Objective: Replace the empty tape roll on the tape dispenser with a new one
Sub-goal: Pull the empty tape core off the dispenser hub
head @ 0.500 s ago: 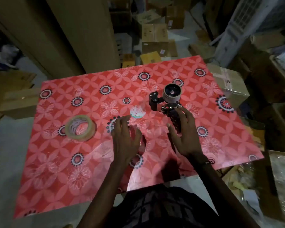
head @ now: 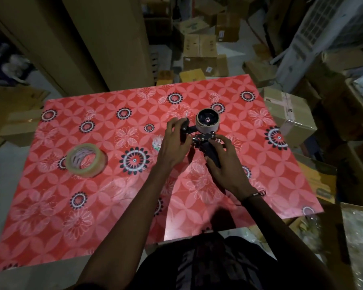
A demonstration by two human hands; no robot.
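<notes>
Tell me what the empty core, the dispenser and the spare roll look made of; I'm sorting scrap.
Core: likely cardboard, its wall pale and matte. Dispenser: seemingly black plastic handle with shiny metal brackets that catch the light. Spare roll: clear glossy plastic tape, see-through, yellowish at the edges.

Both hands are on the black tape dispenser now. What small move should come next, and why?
Probably the left hand should shift to the empty pale cardboard core and pull it off the black tape dispenser, while the right hand steadies the handle. The core sits on the hub, and the new clear tape roll lies untouched on the red patterned table.
</notes>
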